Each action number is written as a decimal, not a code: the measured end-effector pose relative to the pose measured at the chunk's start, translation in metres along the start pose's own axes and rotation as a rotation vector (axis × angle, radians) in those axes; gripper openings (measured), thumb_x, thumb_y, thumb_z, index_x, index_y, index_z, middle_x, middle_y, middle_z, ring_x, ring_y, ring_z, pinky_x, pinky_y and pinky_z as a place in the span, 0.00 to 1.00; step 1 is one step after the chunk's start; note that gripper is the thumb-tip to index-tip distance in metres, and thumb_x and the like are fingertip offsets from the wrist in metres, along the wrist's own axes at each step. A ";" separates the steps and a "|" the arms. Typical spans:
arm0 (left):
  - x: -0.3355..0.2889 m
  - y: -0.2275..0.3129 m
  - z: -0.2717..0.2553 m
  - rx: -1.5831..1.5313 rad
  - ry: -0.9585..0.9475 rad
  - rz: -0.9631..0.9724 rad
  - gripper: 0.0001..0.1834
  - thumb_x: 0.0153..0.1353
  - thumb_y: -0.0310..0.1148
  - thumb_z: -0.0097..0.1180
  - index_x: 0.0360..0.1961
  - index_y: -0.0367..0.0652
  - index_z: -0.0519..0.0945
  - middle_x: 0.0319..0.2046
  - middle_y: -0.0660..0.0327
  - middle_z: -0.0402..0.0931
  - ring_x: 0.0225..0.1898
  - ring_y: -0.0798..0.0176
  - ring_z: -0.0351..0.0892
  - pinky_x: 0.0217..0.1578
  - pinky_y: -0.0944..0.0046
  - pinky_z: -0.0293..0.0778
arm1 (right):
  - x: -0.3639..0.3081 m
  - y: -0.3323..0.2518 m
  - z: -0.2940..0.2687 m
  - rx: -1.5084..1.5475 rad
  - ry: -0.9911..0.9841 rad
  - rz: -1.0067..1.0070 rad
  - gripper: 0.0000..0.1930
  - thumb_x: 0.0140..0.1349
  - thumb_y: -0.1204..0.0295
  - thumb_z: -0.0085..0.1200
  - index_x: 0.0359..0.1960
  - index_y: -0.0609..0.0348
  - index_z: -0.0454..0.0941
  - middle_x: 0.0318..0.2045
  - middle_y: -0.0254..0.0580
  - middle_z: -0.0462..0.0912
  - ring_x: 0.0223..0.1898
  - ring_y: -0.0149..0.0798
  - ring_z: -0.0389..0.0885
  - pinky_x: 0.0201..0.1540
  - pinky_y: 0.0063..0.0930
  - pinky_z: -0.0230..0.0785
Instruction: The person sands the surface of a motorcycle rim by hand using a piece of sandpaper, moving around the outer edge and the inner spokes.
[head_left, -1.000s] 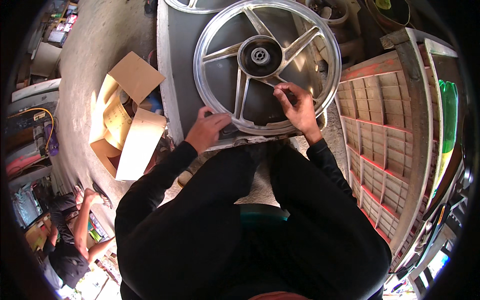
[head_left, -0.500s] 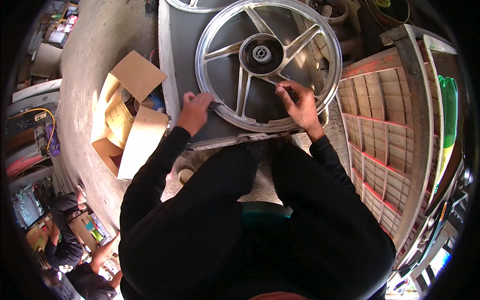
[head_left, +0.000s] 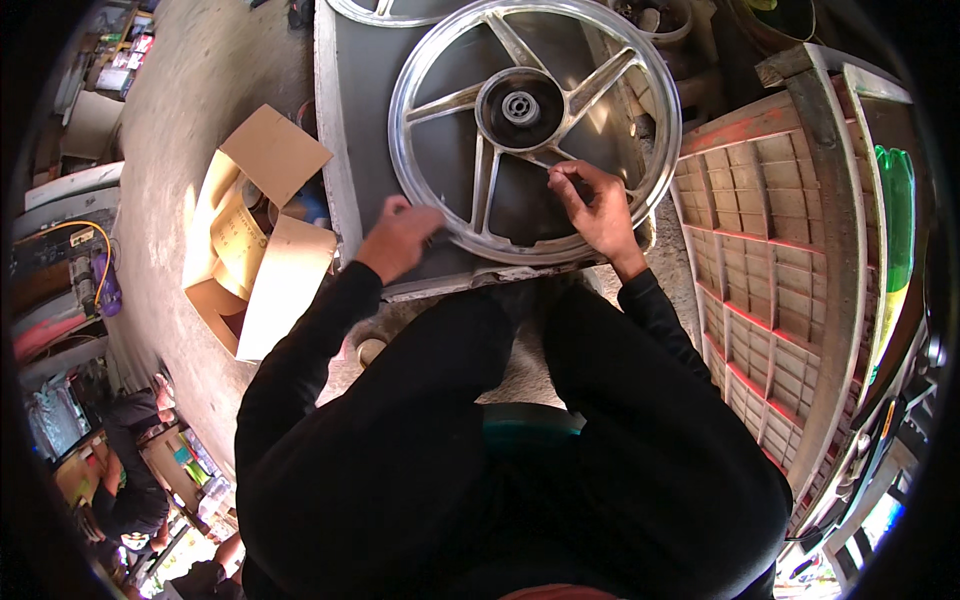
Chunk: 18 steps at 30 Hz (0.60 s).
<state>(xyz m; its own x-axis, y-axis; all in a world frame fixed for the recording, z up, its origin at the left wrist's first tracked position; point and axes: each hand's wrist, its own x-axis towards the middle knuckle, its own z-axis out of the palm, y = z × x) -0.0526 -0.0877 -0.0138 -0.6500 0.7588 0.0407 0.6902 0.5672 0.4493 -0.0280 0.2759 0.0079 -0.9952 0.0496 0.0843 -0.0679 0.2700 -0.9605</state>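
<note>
A silver motorcycle wheel with wide cast spokes and a dark-centred hub lies flat on a dark-topped table. My left hand is closed and blurred at the lower left of the rim. Whatever its fingers pinch is too small and smeared to name. At the lower right spoke, my right hand has thumb and fingertips pinched together on the spoke, with the wrist over the rim.
Part of a second wheel shows at the table's far edge. An opened cardboard box stands on the floor at left. A wooden grid panel leans at right beside a green bottle. Another person is at lower left.
My left hand has shifted slightly right and down along the rim, and the dark piece at its fingertips no longer shows clearly. My right hand holds its place on the spoke.
</note>
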 end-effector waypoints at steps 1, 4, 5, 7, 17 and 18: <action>-0.001 -0.016 -0.004 0.061 0.054 -0.024 0.29 0.50 0.12 0.53 0.55 0.45 0.82 0.56 0.56 0.84 0.60 0.57 0.81 0.63 0.49 0.64 | 0.000 0.002 0.002 0.006 0.013 -0.032 0.10 0.73 0.68 0.65 0.44 0.65 0.87 0.33 0.44 0.90 0.31 0.30 0.85 0.31 0.27 0.75; 0.005 -0.010 -0.006 0.056 0.081 -0.127 0.30 0.48 0.12 0.53 0.55 0.45 0.82 0.57 0.57 0.84 0.60 0.58 0.81 0.63 0.49 0.64 | 0.000 0.007 0.001 -0.009 0.031 -0.066 0.10 0.73 0.68 0.64 0.43 0.65 0.87 0.33 0.45 0.90 0.30 0.30 0.85 0.30 0.27 0.74; 0.001 0.000 0.000 0.033 0.064 -0.060 0.32 0.47 0.11 0.54 0.55 0.45 0.82 0.57 0.56 0.84 0.61 0.58 0.81 0.63 0.49 0.64 | 0.000 0.004 0.002 -0.015 0.018 -0.034 0.10 0.73 0.68 0.64 0.43 0.65 0.87 0.33 0.45 0.90 0.29 0.30 0.84 0.30 0.27 0.74; 0.000 0.004 0.003 0.014 0.042 -0.007 0.29 0.50 0.14 0.56 0.55 0.45 0.81 0.57 0.57 0.84 0.61 0.59 0.81 0.64 0.50 0.64 | 0.000 0.005 0.002 -0.025 0.007 -0.005 0.10 0.73 0.68 0.65 0.43 0.64 0.87 0.32 0.45 0.90 0.29 0.31 0.84 0.31 0.28 0.74; 0.003 0.033 0.002 -0.028 -0.039 0.046 0.25 0.53 0.16 0.57 0.53 0.45 0.82 0.55 0.58 0.84 0.60 0.61 0.82 0.62 0.49 0.63 | 0.001 0.003 0.002 -0.023 0.018 -0.032 0.10 0.72 0.69 0.65 0.44 0.64 0.87 0.33 0.44 0.90 0.29 0.32 0.85 0.31 0.28 0.74; 0.003 0.024 0.001 -0.003 0.000 0.011 0.26 0.51 0.15 0.56 0.53 0.45 0.82 0.54 0.57 0.84 0.58 0.59 0.82 0.62 0.48 0.63 | 0.000 0.002 0.002 -0.015 0.015 -0.029 0.10 0.72 0.69 0.65 0.44 0.64 0.87 0.33 0.44 0.90 0.29 0.32 0.85 0.31 0.28 0.74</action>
<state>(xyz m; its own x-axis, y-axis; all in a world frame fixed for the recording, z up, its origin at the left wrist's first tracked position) -0.0373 -0.0717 -0.0033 -0.6422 0.7651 0.0462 0.6965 0.5574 0.4519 -0.0287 0.2744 0.0058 -0.9917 0.0561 0.1156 -0.0950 0.2862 -0.9534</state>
